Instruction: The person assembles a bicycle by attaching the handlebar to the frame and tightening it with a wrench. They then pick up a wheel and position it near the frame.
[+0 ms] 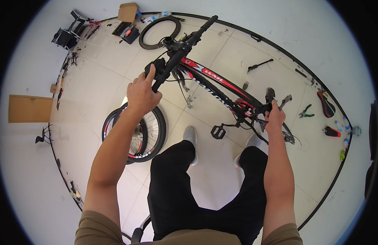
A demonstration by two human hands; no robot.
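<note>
A black and red bicycle frame (215, 83) without wheels stands upright before me, handlebar to the left and rear end to the right. My left hand (142, 94) wraps the near end of the black handlebar (178, 55), index finger stretched along the black brake and shifter unit (157, 68). At the rear, my right hand (275, 115) is closed around the frame near the black seat tube top (270, 94). Beside those fingers shows a silver wrench-like tool end (286, 100); whether I hold it is unclear. The crank pedal (218, 132) hangs between my feet.
Two wheels (156, 134) lie overlapping at left; a loose tyre (145, 32) lies beyond the handlebar. To the right are green pliers (306, 111), a red and black saddle (325, 105), a red-black pouch-like item (331, 131) and bottles (346, 143). An open toolbox (125, 32) stands far left.
</note>
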